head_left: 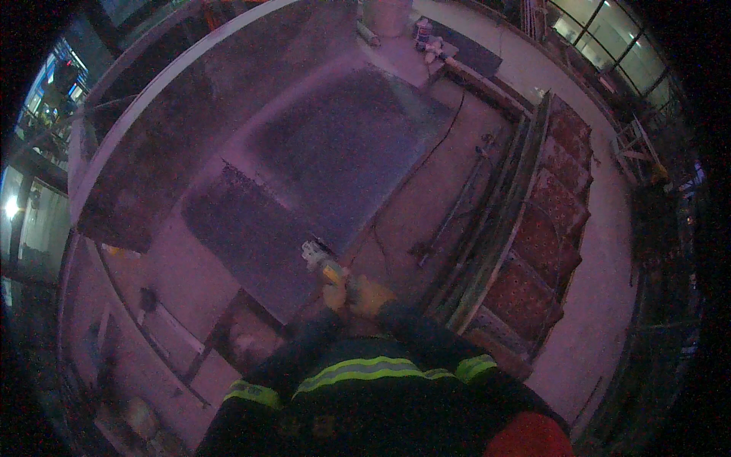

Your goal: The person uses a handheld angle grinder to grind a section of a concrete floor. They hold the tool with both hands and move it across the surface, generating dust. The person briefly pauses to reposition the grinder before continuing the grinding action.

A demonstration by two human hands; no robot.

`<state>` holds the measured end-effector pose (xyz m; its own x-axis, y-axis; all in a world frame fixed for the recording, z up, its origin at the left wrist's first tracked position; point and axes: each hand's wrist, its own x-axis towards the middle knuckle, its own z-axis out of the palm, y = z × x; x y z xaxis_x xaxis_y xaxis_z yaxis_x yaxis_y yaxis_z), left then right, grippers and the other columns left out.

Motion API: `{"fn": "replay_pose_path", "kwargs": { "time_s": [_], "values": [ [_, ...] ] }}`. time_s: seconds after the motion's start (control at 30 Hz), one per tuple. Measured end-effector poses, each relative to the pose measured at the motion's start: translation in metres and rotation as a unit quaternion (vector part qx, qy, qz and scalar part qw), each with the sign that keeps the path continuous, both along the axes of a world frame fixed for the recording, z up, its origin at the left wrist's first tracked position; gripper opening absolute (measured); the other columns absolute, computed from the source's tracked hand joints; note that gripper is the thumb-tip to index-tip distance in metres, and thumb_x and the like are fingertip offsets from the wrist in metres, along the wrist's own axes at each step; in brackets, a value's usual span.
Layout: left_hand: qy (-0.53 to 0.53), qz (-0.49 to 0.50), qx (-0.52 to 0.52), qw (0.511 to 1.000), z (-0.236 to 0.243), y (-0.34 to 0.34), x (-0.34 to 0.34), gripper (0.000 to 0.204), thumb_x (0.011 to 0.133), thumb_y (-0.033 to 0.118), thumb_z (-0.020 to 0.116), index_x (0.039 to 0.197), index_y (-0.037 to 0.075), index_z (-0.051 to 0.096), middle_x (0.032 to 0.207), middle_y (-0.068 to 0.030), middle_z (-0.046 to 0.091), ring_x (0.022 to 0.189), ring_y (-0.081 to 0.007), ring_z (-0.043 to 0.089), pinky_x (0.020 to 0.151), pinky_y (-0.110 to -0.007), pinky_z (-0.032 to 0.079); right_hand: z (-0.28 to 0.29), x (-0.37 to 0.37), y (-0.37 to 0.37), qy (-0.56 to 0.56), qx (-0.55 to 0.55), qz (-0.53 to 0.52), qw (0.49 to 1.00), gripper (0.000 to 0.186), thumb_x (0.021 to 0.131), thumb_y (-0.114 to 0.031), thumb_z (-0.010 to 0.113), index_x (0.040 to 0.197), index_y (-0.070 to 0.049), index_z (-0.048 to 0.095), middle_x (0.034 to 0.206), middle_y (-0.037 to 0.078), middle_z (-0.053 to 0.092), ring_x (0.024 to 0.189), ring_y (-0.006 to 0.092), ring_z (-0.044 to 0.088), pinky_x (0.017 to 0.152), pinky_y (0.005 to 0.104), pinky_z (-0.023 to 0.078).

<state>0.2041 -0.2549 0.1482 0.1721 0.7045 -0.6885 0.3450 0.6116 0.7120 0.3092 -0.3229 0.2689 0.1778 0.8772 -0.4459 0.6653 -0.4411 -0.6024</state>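
Observation:
Close in front of my body, both hands are closed around an angle grinder (330, 272) with a yellow body and a silvery head. My left hand (333, 295) wraps the yellow body just behind the head. My right hand (368, 296) grips it farther back, right beside the left one; its fingers are partly hidden. The grinder's head lies over the near right edge of a large dark metal plate (320, 152). Dim light leaves it unclear whether the disc touches the plate. Lighter streaks and bands cross the plate's surface.
On the right stand long metal rails (487, 228) and a row of rusty reddish panels (544, 213). A thin cable (449, 126) runs along the plate's right side. Beyond it, a can (422, 30) sits by a cylinder. Flat bars (173, 327) lie at lower left.

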Motion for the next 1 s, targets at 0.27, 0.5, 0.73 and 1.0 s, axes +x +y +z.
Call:
{"fn": "replay_pose_path", "kwargs": {
  "time_s": [0.27, 0.5, 0.73, 1.0],
  "values": [
    [-0.011, -0.004, -0.009, 1.0, -0.042, 0.056, -0.01, 0.082, 0.075, 0.059, 0.065, 0.107, -0.016, 0.057, 0.102, -0.0207, 0.064, 0.091, -0.0262, 0.063, 0.074, -0.038, 0.049, -0.097, -0.005, 0.042, 0.024, 0.033, -0.004, 0.999, 0.047, 0.07, -0.03, 0.067, 0.109, -0.006, 0.059, 0.102, 0.021, 0.063, 0.094, 0.0397, 0.061, 0.082, 0.0481, 0.048],
    [0.029, -0.074, 0.023, 0.997, -0.051, 0.025, -0.01, 0.082, 0.073, 0.059, 0.067, 0.107, -0.015, 0.056, 0.101, -0.0201, 0.064, 0.088, -0.0255, 0.063, 0.074, -0.038, 0.05, -0.085, 0.006, 0.014, 0.037, 0.108, 0.041, 0.993, 0.046, 0.071, -0.031, 0.066, 0.11, -0.007, 0.059, 0.099, 0.018, 0.064, 0.091, 0.0388, 0.062, 0.078, 0.0482, 0.05],
    [-0.063, 0.003, -0.063, 0.996, 0.009, -0.009, 0.002, 0.086, 0.072, 0.057, 0.068, 0.114, -0.016, 0.049, 0.1, -0.0188, 0.062, 0.086, -0.0251, 0.062, 0.071, -0.038, 0.051, -0.077, 0.009, -0.01, 0.02, 0.052, 0.028, 0.998, 0.041, 0.075, -0.027, 0.065, 0.11, -0.007, 0.059, 0.099, 0.019, 0.064, 0.09, 0.0393, 0.062, 0.077, 0.0474, 0.05],
    [0.16, -0.274, 0.168, 0.933, -0.102, 0.039, -0.011, 0.082, 0.075, 0.056, 0.066, 0.115, -0.015, 0.052, 0.096, -0.0201, 0.064, 0.087, -0.0295, 0.064, 0.073, -0.038, 0.05, -0.08, -0.005, 0.02, 0.071, 0.133, 0.009, 0.989, 0.041, 0.075, -0.027, 0.064, 0.11, -0.007, 0.058, 0.099, 0.02, 0.064, 0.09, 0.0372, 0.063, 0.076, 0.0472, 0.05]
  ]
}}
